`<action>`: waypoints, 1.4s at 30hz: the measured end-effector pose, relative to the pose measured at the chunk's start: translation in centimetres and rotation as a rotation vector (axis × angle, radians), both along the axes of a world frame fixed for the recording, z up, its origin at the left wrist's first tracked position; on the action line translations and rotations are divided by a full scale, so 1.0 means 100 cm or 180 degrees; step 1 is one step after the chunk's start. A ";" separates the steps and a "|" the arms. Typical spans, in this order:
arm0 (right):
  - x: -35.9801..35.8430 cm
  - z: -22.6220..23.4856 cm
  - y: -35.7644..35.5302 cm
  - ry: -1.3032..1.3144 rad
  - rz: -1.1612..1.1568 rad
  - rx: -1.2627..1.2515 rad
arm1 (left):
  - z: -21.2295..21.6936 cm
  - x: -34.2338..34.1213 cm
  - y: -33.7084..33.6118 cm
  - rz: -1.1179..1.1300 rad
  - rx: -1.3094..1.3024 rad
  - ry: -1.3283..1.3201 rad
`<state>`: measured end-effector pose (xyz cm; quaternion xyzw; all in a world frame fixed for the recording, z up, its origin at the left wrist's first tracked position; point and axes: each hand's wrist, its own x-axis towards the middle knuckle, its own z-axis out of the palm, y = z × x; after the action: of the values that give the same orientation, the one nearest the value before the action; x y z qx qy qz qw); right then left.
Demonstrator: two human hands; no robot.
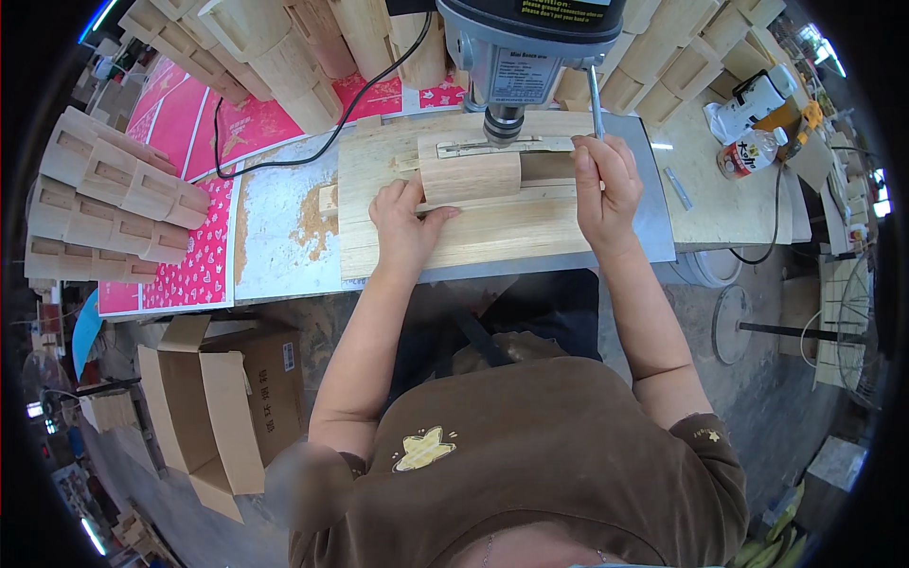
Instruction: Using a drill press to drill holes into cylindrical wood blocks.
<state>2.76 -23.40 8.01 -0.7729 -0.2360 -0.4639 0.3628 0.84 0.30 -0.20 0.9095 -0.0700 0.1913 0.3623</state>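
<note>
At the far left, stacked wooden blocks [104,199] with rectangular cut-outs lie in rows on a pink patterned sheet [204,256]. Below them, on the floor, an open cardboard box [222,398] stands with its flaps up. A black cable [284,156] runs across the pink sheet and up toward the drill press. Right of the sheet, a pale metal plate [275,246] carries a patch of sawdust [312,220].

Next comes a wooden board [492,232] lying flat on the bench under the drill press [525,57]. The left hand [407,227] rests open on this board, palm down, its fingertips pressed against the lower left edge of a curved wood block [471,175]. The block sits on the board directly below the drill chuck [503,123], against a narrow wooden fence with a metal strip behind it.

The right hand [604,185] is clenched around the thin metal lever [595,99] of the press, just right of the block.

More wooden blocks [682,57] are piled behind the machine, spreading to the right. On the pale bench at the right stand a plastic bottle [750,151] and a white device [757,99]. Lower right, on the floor, a fan [852,327] on a stand shows partly.
</note>
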 end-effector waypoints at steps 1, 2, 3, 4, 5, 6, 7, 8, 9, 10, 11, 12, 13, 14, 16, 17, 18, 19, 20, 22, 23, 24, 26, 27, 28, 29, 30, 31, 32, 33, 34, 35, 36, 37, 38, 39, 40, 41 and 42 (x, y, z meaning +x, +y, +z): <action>-0.005 0.007 -0.002 0.0070 -0.0006 -0.0177 | 0.000 0.000 0.000 0.0008 -0.0033 0.0031; -0.006 0.015 -0.004 0.0135 -0.0003 -0.0349 | 0.000 0.000 0.000 0.0019 -0.0022 0.0013; -0.005 0.025 -0.007 0.0117 0.0006 -0.0339 | 0.000 -0.001 0.000 0.0052 0.0029 0.0015; -0.006 0.040 -0.011 0.0038 -0.0011 -0.0272 | 0.000 -0.002 -0.002 0.0080 0.0076 0.0027; -0.007 0.057 -0.013 -0.0035 -0.0022 -0.0202 | 0.002 -0.003 -0.003 0.0091 0.0087 0.0027; -0.003 0.084 -0.009 0.0064 0.0051 -0.0105 | 0.004 -0.005 -0.003 0.0132 0.0143 0.0009; 0.007 0.111 -0.001 0.0165 0.0147 -0.0004 | 0.005 -0.007 -0.003 0.0196 0.0204 -0.0007; 0.020 0.129 0.003 0.0287 0.0041 0.0050 | 0.004 -0.007 -0.007 0.0214 0.0211 -0.0011; 0.036 0.143 0.007 0.0403 -0.0059 0.0105 | 0.001 -0.006 -0.013 0.0183 0.0306 -0.0091; 0.049 0.161 0.002 0.0373 -0.0169 0.0084 | 0.003 0.002 -0.028 0.0022 0.0362 -0.0196; 0.065 0.171 0.003 0.0718 -0.0257 -0.0001 | 0.003 0.004 -0.034 0.0014 0.0373 -0.0202; 0.078 0.174 0.003 0.1069 -0.0337 -0.0094 | 0.003 0.004 -0.038 -0.0021 0.0325 -0.0135; 0.089 0.174 0.002 0.1071 -0.0331 -0.0096 | 0.003 0.003 -0.040 -0.0048 0.0271 -0.0067; 0.097 0.174 0.000 0.1122 -0.0254 -0.0111 | 0.004 0.003 -0.040 -0.0049 0.0268 -0.0065; 0.097 0.169 -0.002 0.1186 -0.0165 -0.0126 | 0.006 0.004 -0.039 -0.0104 0.0255 -0.0105; 0.083 0.167 -0.002 0.0716 -0.0033 -0.0151 | 0.005 0.005 -0.039 -0.0112 0.0248 -0.0102; 0.067 0.166 -0.001 0.0248 0.0089 -0.0178 | 0.003 0.005 -0.041 -0.0111 0.0261 -0.0122; 0.053 0.161 -0.005 0.0249 0.0081 -0.0179 | 0.002 0.006 -0.041 -0.0100 0.0280 -0.0145; 0.038 0.150 -0.009 0.0402 -0.0014 -0.0162 | 0.003 0.004 -0.039 -0.0078 0.0285 -0.0133; 0.007 0.126 -0.004 0.0726 0.0089 -0.0157 | 0.003 -0.001 -0.030 -0.0014 0.0258 -0.0142; -0.010 0.114 -0.005 0.0896 0.0175 -0.0171 | 0.003 0.001 -0.033 -0.0060 0.0242 -0.0139; -0.020 0.098 -0.003 0.0918 0.0113 -0.0078 | 0.002 0.001 -0.034 -0.0053 0.0257 -0.0126; -0.023 0.061 0.001 0.0705 0.0131 0.0142 | 0.001 0.003 -0.034 -0.0059 0.0271 -0.0107; -0.020 0.044 0.002 0.0472 0.0200 0.0265 | 0.002 0.004 -0.035 -0.0070 0.0269 -0.0131; -0.013 0.026 0.003 0.0477 0.0170 0.0260 | 0.003 0.004 -0.037 -0.0087 0.0262 -0.0160; -0.004 0.008 0.003 0.0222 0.0156 0.0240 | 0.005 0.004 -0.038 -0.0099 0.0265 -0.0160; 0.003 0.000 0.002 -0.0032 0.0132 0.0212 | 0.007 0.004 -0.040 -0.0072 0.0229 -0.0230; 0.005 -0.002 0.003 -0.0039 0.0131 0.0214 | 0.008 0.004 -0.041 -0.0026 0.0201 -0.0306; 0.007 -0.002 0.002 -0.0105 0.0211 0.0218 | 0.008 0.005 -0.041 -0.0032 0.0203 -0.0317; 0.007 -0.002 0.001 -0.0175 0.0285 0.0219 | 0.007 0.005 -0.042 -0.0041 0.0201 -0.0288; 0.007 0.002 0.001 -0.0194 0.0299 0.0226 | 0.006 0.005 -0.040 -0.0024 0.0208 -0.0263; 0.004 0.010 -0.001 -0.0235 0.0348 0.0045 | 0.006 0.004 -0.039 -0.0015 0.0214 -0.0284; 0.002 0.020 -0.004 -0.0277 0.0392 -0.0138 | 0.005 0.004 -0.037 -0.0017 0.0268 -0.0214; -0.001 0.034 -0.008 -0.0137 0.0263 -0.0095 | 0.004 0.003 -0.038 -0.0026 0.0313 -0.0138; -0.005 0.053 -0.011 0.0014 0.0135 -0.0048 | 0.004 0.003 -0.038 -0.0028 0.0313 -0.0144; -0.003 0.080 -0.006 0.0229 0.0113 0.0120 | 0.005 0.002 -0.036 0.0001 0.0289 -0.0090; 0.003 0.110 0.003 0.0442 0.0056 0.0278 | 0.006 0.002 -0.036 -0.0005 0.0253 -0.0038; 0.015 0.133 0.011 0.0487 -0.0126 0.0307 | 0.010 0.001 -0.035 -0.0008 0.0258 -0.0049; 0.032 0.149 0.014 0.0523 -0.0314 0.0335 | 0.016 0.001 -0.035 -0.0047 0.0117 0.0225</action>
<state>5.99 -21.95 22.89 -0.7990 -0.1425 -0.4280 0.3977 0.97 -3.20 1.45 0.9217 -0.0673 0.1551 0.3491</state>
